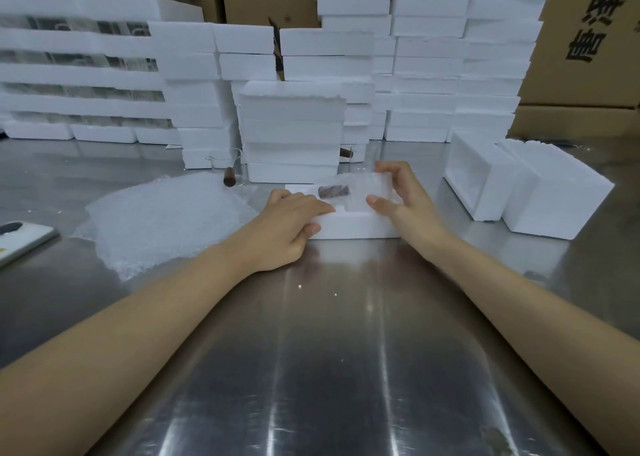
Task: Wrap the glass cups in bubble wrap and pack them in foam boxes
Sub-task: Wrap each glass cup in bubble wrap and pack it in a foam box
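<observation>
The only writing is on the cardboard carton (588,36) at the far right: large black Chinese characters running up its side, cut off by the frame edge, so they cannot be read whole. No label shows on the stacked foam boxes (429,57) behind.

A glass cup (346,192), bundled in bubble wrap with its dark brown handle showing through, lies in the open foam box (349,227) on the steel tabletop (329,351), between the two hands. The left hand (287,223) holds the box's near left corner, fingers laid over the rim and thumb against the front wall. The right hand (405,199) curls fingers and thumb round the right end of the wrapped cup. Loose bubble wrap sheets (166,220) lie just left of the left hand.
</observation>
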{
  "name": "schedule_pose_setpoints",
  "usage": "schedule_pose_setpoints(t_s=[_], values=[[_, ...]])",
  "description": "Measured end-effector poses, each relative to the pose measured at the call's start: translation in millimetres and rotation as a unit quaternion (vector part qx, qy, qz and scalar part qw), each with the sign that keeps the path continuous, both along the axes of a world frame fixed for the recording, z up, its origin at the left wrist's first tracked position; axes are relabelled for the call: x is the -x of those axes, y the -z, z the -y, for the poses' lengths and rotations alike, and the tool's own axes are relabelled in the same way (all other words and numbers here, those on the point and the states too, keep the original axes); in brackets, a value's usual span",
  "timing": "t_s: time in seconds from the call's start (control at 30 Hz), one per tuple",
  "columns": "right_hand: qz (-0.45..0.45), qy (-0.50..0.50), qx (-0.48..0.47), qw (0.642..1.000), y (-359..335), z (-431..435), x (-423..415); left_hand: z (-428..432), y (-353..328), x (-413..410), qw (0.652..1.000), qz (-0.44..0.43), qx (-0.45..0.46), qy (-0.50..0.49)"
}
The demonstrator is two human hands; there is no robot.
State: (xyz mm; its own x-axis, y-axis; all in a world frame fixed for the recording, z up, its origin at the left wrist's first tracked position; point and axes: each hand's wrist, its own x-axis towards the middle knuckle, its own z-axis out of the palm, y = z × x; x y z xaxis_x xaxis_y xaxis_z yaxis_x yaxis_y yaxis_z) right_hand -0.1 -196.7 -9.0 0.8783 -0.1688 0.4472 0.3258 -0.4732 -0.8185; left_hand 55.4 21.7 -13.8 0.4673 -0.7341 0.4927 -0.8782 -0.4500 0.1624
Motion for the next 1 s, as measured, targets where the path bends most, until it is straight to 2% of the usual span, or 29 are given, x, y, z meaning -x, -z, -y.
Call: schedule_pose_setpoints(t_s=[0.13,0.23,0.4,0.5,0.57,0.63,0.67,0.73,0.8,0.83,0.9,1.0], values=[[-0.026,-0.047,0.032,0.998,-3.6,8.3,1.7,0.0,0.4,1.0,1.0,-0.005,0.003,0.005],[-0.04,-0.039,0.089,0.994,-3.1,14.7,2.1,0.4,1.5,2.1,1.0,-0.013,0.019,0.007],[-0.034,-0.006,0.12,0.992,0.7,12.1,-1.5,-0.1,-0.3,4.6,0.998,-0.039,0.057,0.008],[-0.043,-0.021,0.128,0.991,-1.2,12.7,1.8,-0.6,0.2,4.4,0.997,-0.051,0.065,0.009],[-0.023,-0.02,0.097,0.995,-2.4,13.4,4.2,-0.6,0.5,3.4,0.996,-0.055,0.069,0.012],[0.055,0.071,0.076,0.993,-4.5,16.6,6.9,-0.1,0.3,1.7,0.995,-0.058,0.076,0.016],[0.101,0.156,0.094,0.978,-7.4,20.6,8.1,-0.2,0.5,0.3,0.995,-0.056,0.081,0.017],[0.145,0.338,0.189,0.911,-14.3,37.3,11.3,-1.4,0.8,-2.4,0.994,-0.05,0.098,0.006],[0.098,0.443,0.293,0.842,-16.3,62.7,14.9,-2.8,0.9,-4.2,0.992,-0.054,0.115,-0.009],[0.057,0.464,0.316,0.825,-16.0,73.9,16.9,-3.2,1.0,-4.8,0.991,-0.055,0.117,-0.014],[-0.003,0.478,0.318,0.819,-13.5,88.6,18.9,-3.0,1.3,-5.7,0.992,-0.052,0.114,-0.023],[0.006,0.471,0.348,0.811,-10.0,91.5,14.2,-2.2,1.6,-6.4,0.993,-0.04,0.106,-0.027]])
